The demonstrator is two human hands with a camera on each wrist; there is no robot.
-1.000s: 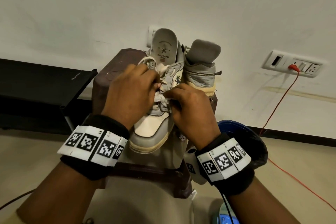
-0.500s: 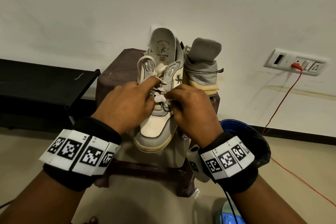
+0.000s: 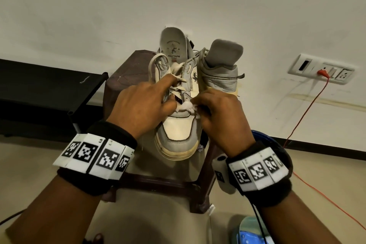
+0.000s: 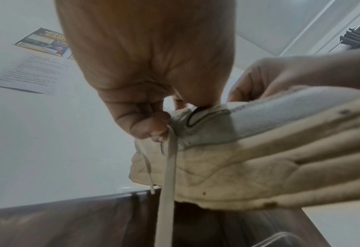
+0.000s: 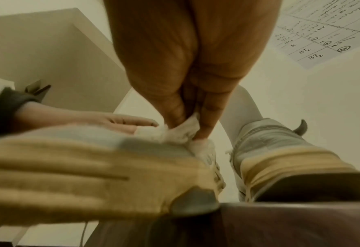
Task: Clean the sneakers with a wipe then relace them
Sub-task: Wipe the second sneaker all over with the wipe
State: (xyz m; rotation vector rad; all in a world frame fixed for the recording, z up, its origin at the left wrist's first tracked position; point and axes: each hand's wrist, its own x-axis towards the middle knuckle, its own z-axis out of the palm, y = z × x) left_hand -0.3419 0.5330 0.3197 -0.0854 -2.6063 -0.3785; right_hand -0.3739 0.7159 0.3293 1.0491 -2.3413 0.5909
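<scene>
Two grey and cream sneakers stand on a brown stool [image 3: 126, 71]. The near sneaker [image 3: 178, 128] points its toe at me, its tongue up; the other sneaker [image 3: 219, 73] sits behind it on the right. My left hand [image 3: 168, 95] grips the near sneaker's left upper [image 4: 259, 167], thumb on top, index finger stretched over the laces. A loose lace [image 4: 168, 167] hangs past its curled fingers [image 4: 151, 130]. My right hand [image 3: 200, 105] pinches a crumpled white wipe [image 3: 186, 107] against the lowest laces, with the wipe [image 5: 179, 132] held between thumb and fingers.
A black rack [image 3: 49, 89] stands to the left of the stool. On the right wall is a socket plate [image 3: 320, 69] with a red cable [image 3: 303, 117] running to the floor. A blue bin [image 3: 263, 138] and a white bottle [image 3: 223, 174] sit beside the stool's right legs.
My left hand has drawn back off the upper laces toward me, uncovering them, with the index finger left stretched out. My right hand stays at the lower laces with the wipe.
</scene>
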